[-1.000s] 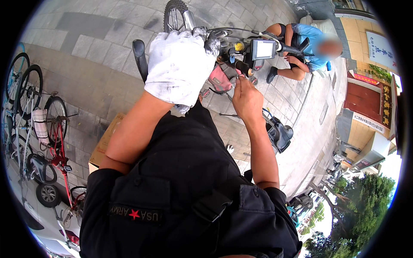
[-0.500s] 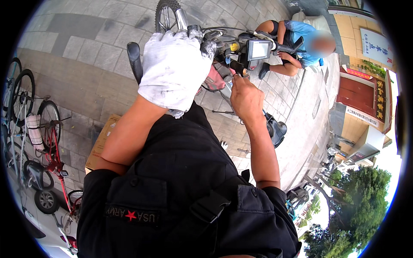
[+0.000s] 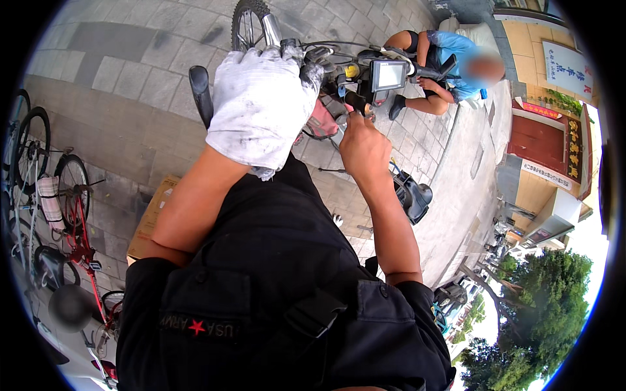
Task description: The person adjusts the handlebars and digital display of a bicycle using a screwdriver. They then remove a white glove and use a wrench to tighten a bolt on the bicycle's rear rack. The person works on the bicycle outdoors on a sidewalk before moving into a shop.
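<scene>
My left hand (image 3: pixel 257 107), in a soiled white work glove, is closed over the handlebar of a bicycle. A black handlebar grip (image 3: pixel 200 91) sticks out on its left side. My bare right hand (image 3: pixel 366 146) is pinched closed just below a short black cylindrical part (image 3: pixel 356 101) near the middle of the bars. What its fingertips hold is hidden. A display unit (image 3: pixel 388 76) with a pale screen is mounted just beyond that hand. Cables run across the bars, and a red bag (image 3: pixel 323 117) hangs on the frame below.
The front wheel (image 3: pixel 248 26) points away from me, over grey paving. A person in a light blue shirt (image 3: pixel 456 62) sits at the far right. A black saddle (image 3: pixel 412 197) shows beyond my right forearm. Left are a cardboard box (image 3: pixel 153 215) and parked bicycles, one red (image 3: pixel 79 244).
My right hand has shifted slightly left and turned a little at the black part. The left glove stays on the handlebar.
</scene>
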Available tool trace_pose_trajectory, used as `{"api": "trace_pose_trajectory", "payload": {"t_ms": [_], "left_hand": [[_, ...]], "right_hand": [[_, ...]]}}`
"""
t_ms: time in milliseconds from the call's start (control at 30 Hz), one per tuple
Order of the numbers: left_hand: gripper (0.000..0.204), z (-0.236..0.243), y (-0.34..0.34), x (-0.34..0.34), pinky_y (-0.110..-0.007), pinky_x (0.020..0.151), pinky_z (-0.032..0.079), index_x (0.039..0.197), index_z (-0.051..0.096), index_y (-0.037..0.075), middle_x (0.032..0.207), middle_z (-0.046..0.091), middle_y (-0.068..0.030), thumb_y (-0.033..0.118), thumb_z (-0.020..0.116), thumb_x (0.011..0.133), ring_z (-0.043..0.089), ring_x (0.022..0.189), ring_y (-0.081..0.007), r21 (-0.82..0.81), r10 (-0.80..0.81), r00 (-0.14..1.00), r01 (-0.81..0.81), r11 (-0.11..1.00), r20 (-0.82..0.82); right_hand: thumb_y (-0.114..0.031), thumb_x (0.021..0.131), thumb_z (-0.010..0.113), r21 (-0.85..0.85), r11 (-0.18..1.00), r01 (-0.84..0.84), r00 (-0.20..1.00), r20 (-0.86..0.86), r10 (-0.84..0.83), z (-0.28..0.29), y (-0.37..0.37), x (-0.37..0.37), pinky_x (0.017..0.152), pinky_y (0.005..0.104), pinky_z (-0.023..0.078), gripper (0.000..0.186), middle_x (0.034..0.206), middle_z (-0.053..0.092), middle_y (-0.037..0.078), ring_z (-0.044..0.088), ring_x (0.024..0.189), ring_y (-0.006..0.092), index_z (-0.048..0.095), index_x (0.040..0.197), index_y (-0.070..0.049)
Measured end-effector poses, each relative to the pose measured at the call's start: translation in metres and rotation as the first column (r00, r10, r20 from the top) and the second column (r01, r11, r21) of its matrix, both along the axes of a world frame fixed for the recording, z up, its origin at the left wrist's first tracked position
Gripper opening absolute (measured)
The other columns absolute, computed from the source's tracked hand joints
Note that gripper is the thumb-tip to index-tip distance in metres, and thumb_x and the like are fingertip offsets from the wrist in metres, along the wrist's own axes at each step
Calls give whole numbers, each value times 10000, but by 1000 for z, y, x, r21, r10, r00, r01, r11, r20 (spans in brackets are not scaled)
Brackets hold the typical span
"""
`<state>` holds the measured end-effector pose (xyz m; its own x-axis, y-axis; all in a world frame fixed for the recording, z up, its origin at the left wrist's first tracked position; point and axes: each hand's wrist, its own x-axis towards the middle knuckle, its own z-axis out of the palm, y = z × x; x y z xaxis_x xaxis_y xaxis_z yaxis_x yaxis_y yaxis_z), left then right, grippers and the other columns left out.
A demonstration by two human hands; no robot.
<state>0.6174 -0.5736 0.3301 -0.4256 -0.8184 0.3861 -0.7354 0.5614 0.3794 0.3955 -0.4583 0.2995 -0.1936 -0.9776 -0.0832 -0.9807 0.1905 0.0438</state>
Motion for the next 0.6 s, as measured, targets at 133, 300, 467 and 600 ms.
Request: {"api": "trace_pose_trajectory", "payload": {"t_ms": [133, 300, 467, 600], "left_hand": [[281, 3, 1, 1, -441, 831, 525, 1020, 752, 63, 933, 755, -128, 318, 639, 981, 703, 919, -313, 42, -11, 1000, 11, 999, -14], [299, -2, -1, -1, -432, 824, 521, 918, 750, 65, 899, 750, -132, 337, 635, 960, 710, 888, -302, 0, -9, 999, 10, 1000, -42], [310, -6, -1, -1, -429, 817, 519, 883, 750, 64, 871, 743, -131, 346, 637, 947, 711, 867, -296, -21, 7, 995, -9, 1000, -100], [311, -9, -1, -4, -425, 827, 520, 896, 756, 68, 876, 746, -131, 350, 637, 948, 712, 876, -297, -4, 26, 996, -26, 1000, -80]], "right_hand": [[-114, 933, 583, 46, 999, 7, 1000, -10, -6, 4, -3, 3, 697, 520, 593, 134, 900, 720, 211, 736, 767, 429, 632, 1019, -24], [-145, 959, 571, 27, 996, 88, 993, 71, -90, 2, -3, 2, 738, 540, 590, 162, 893, 731, 252, 733, 800, 449, 653, 976, -7], [-231, 990, 581, 84, 959, 272, 886, 368, -283, -1, -10, -12, 788, 564, 560, 291, 840, 721, 270, 721, 867, 464, 715, 905, 13], [-277, 994, 571, 77, 954, 291, 832, 471, -292, -1, -8, -17, 806, 561, 550, 349, 861, 718, 274, 707, 882, 480, 731, 876, 10]]}}
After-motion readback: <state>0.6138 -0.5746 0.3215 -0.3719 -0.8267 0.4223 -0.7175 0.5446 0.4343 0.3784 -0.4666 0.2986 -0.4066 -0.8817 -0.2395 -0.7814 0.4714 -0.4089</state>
